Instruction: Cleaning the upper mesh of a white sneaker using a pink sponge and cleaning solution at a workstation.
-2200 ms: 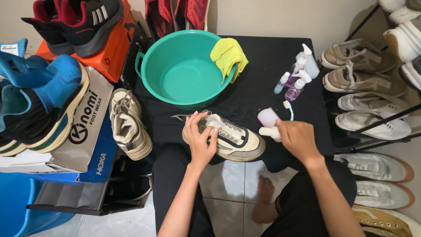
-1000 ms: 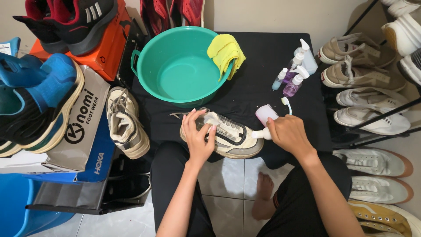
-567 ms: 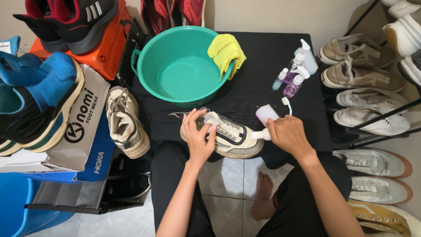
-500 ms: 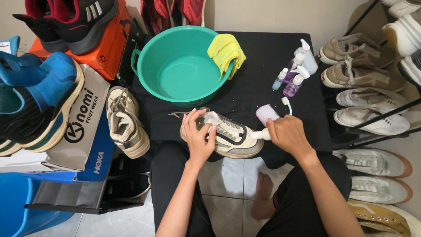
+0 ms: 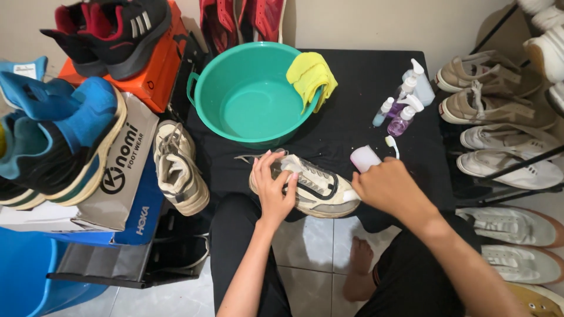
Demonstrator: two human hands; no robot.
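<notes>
Lying between left hand (image 5: 273, 188) and right hand (image 5: 388, 188), sneaker (image 5: 314, 188).

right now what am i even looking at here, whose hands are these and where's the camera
The camera sits on a person's head and looks down, so both hands are that person's own. There is only this one view. The left hand grips a pale sneaker near its laces, on the edge of a black table. The right hand presses against the sneaker's toe; what it holds is mostly hidden. On the table stand a green basin with a yellow cloth over its rim, small spray bottles and a white cup. More shoes lie all around.
</notes>
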